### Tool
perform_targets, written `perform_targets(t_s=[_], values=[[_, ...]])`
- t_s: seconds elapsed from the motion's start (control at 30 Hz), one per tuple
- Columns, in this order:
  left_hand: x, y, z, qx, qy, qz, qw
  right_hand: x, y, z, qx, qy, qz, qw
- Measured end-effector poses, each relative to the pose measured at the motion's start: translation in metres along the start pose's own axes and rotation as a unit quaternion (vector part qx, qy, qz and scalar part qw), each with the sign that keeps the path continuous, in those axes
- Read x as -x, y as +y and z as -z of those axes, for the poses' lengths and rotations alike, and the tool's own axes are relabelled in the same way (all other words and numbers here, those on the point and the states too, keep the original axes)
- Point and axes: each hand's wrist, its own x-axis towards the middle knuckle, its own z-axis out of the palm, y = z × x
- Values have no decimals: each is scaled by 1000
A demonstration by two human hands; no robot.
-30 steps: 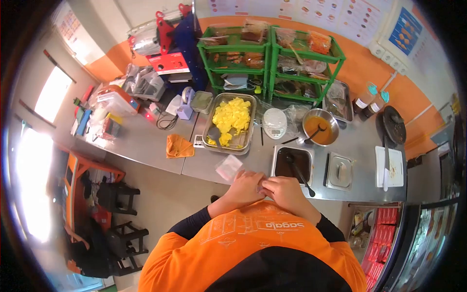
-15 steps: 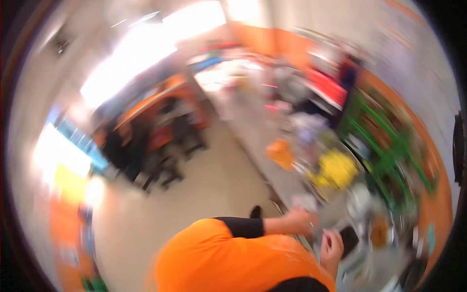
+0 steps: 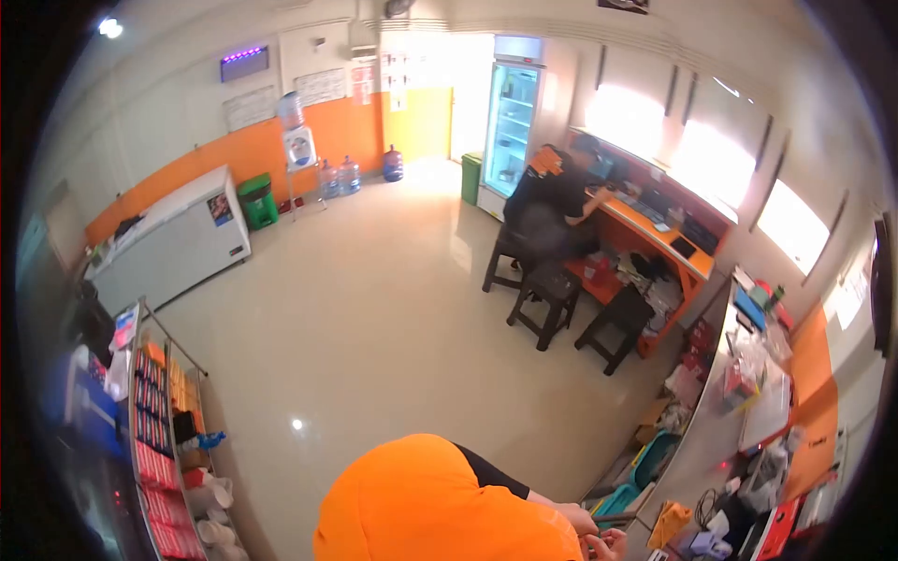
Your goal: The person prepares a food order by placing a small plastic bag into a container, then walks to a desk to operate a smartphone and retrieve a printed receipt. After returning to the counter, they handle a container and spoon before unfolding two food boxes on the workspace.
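My left hand (image 3: pixel 576 517) is low in the head view, beside the counter's near edge, below a black sleeve (image 3: pixel 491 475). Its back faces me and its fingers are mostly hidden. Just under it, my right hand (image 3: pixel 606 544) has curled fingers close to the left one; whatever they hold, if anything, is too small to make out. An orange cloth-like item (image 3: pixel 670 524) lies on the grey counter (image 3: pixel 687 467) to the right of both hands. A pale purple item (image 3: pixel 711 545) and a dark coiled cable (image 3: pixel 706 505) are near it.
Teal bins (image 3: pixel 645 463) stand below the counter. A person in black (image 3: pixel 552 201) sits at an orange desk (image 3: pixel 655 229), with black stools (image 3: pixel 544 304) nearby. At left are a stocked shelf rack (image 3: pixel 154 411) and a white chest freezer (image 3: pixel 178 243). A glass-door fridge (image 3: pixel 514 122) stands at the back.
My view has swung left, from the cluttered counter to the room, and is sharper. The yellow item and green rack have left the view. My hands now appear closer together.
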Motion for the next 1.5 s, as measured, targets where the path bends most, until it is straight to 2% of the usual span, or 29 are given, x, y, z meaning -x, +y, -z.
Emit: perform_targets(t_s=[0.07, 0.23, 0.3, 0.37, 0.43, 0.47, 0.5, 0.53, 0.63, 0.67, 0.77, 0.9, 0.97, 1.03, 1.1, 1.17, 1.2, 1.23, 1.3, 1.4, 1.5], values=[[4, -37, -6, 8, 37, -3, 999, -32, -29, -14, -67, 6, -72, 995], [54, -62, 42, 33, 8, 16, 999, -82, -77, -61, -193, -10, -107, 975], [78, -75, 53, 65, 15, 22, 998, -96, -89, -87, -306, -19, -153, 939], [104, -88, 61, 130, 35, 35, 990, -106, -95, -114, -467, -27, -214, 858], [124, -115, 60, 167, 44, 58, 983, -115, -104, -140, -470, -38, -189, 862], [133, -124, 61, 186, 50, 70, 979, -121, -110, -152, -342, -39, -103, 933], [147, -125, 69, 167, 61, 74, 981, -127, -118, -164, -203, -16, -22, 979], [163, -121, 81, 148, 72, 78, 983, -132, -126, -174, -59, -2, 65, 996], [190, -132, 88, 130, 108, 93, 981, -143, -145, -195, -44, -13, 94, 994], [196, -137, 88, 130, 121, 96, 979, -149, -153, -196, 17, -13, 117, 993], [214, -133, 103, 98, 142, 114, 978, -155, -231, -183, 149, -3, 245, 958], [225, -140, 108, 67, 185, 138, 971, -175, -212, -200, 66, -28, 240, 968], [229, -153, 99, 55, 201, 134, 969, -178, -207, -208, 20, -59, 207, 976], [229, -160, 94, 74, 195, 132, 969, -176, -200, -214, -153, -126, 71, 978], [226, -165, 89, 90, 185, 122, 971, -173, -198, -220, -377, -157, -81, 909], [220, -168, 87, 102, 174, 103, 974, -171, -196, -222, -497, -147, -163, 840], [218, -164, 89, 97, 177, 94, 975, -170, -198, -215, -330, -144, -11, 933], [217, -159, 93, 92, 179, 86, 976, -169, -200, -208, -145, -83, 126, 978], [215, -149, 100, 92, 169, 76, 978, -169, -192, -200, 47, -50, 236, 969], [208, -142, 102, 96, 137, 64, 984, -158, -175, -199, 42, -56, 166, 984], [197, -140, 98, 78, 131, 44, 987, -148, -175, -193, 55, -30, 144, 988]])
